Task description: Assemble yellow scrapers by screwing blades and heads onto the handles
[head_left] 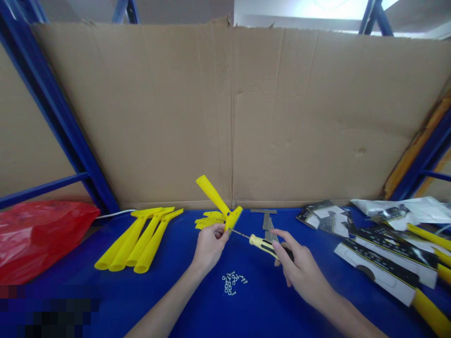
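Observation:
My left hand (211, 246) is closed around the wide head of a yellow plastic scraper (214, 197), whose hollow handle points up and to the left. A thin grey strip shows along the head's right edge. In my right hand (296, 258) is a screwdriver (262, 244) with a cream and black handle. Its shaft points left and the tip meets the scraper head beside my left fingers. Flat yellow plastic pieces (211, 218) lie just behind my left hand. Small screws and nuts (230, 283) are scattered on the blue table between my forearms.
Several yellow scraper handles (144, 239) lie in a row at left, near a red plastic bag (45, 234). Grey metal blades (267, 220) lie behind the screwdriver. Black and white cardboard sleeves (377, 272) pile up at right. A cardboard wall (176, 117) closes off the back.

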`<state>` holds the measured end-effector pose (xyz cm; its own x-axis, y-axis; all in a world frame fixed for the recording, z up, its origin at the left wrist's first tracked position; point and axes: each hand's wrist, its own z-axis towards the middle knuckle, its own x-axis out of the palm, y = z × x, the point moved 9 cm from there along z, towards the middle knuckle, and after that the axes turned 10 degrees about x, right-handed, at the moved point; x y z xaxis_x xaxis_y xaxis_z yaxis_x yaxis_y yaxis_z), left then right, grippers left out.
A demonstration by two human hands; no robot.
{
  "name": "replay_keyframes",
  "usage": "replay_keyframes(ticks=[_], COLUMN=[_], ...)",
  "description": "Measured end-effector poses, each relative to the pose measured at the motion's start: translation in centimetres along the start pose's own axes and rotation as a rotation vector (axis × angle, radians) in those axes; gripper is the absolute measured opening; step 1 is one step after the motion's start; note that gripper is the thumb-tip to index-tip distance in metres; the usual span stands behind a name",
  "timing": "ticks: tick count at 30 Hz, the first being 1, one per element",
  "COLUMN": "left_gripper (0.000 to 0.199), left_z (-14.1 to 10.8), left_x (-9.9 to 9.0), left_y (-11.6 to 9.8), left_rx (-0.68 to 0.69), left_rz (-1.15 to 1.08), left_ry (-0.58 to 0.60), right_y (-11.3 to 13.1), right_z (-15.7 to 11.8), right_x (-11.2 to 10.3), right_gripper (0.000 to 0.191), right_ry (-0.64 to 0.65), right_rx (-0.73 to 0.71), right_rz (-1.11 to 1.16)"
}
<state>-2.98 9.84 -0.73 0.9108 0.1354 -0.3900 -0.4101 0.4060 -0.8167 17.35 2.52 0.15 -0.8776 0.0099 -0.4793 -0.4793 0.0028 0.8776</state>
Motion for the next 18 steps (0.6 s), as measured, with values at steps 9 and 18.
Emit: replay_keyframes(ticks=[9,18], left_gripper=[0.019,0.021], left_z=[0.0,0.0], left_x=[-0.1,0.0], left_y=[0.1,0.3], left_rx=[-0.001,0.004], left_rz=[0.006,-0.013], left_ry=[-0.010,-0.004], right_y=[1.6,1.7], right_z=[-0.6,-0.5], right_x=[-0.9,-1.2], right_gripper=[0.045,0.031], right_ry=[-0.104,-0.146], right_rx=[-0.194,-0.199], right_rz=[-0.068,-0.089])
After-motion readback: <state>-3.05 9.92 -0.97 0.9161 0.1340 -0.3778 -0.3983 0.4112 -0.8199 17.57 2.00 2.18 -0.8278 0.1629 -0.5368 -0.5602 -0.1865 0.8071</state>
